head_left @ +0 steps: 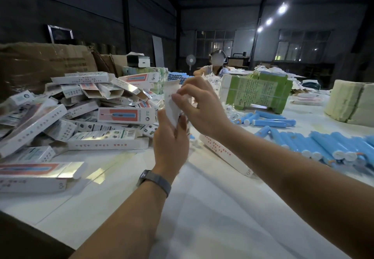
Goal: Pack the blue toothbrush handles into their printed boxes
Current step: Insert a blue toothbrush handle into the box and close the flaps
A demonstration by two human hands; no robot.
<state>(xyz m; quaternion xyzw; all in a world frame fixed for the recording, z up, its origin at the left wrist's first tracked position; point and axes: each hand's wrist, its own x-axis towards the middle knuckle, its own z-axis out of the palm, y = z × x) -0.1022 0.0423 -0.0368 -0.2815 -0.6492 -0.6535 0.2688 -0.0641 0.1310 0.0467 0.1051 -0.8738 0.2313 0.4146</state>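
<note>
My left hand (171,139) grips the lower part of a white printed box (172,105), held upright above the middle of the table. My right hand (199,107) pinches the box's upper end, fingers curled over its flap. What is inside the box is hidden by my hands. Blue toothbrush handles (327,147) lie in a row at the right, with more blue handles (271,120) further back. A heap of printed boxes (85,113) covers the left side. One printed box (224,153) lies flat just under my right forearm.
A white table (202,208) spreads in front of me. Green bundled stacks (257,93) and a pale stack (352,105) stand at the back right. Brown cartons (40,64) line the left. A person (214,66) sits across the table beside a fan (190,60).
</note>
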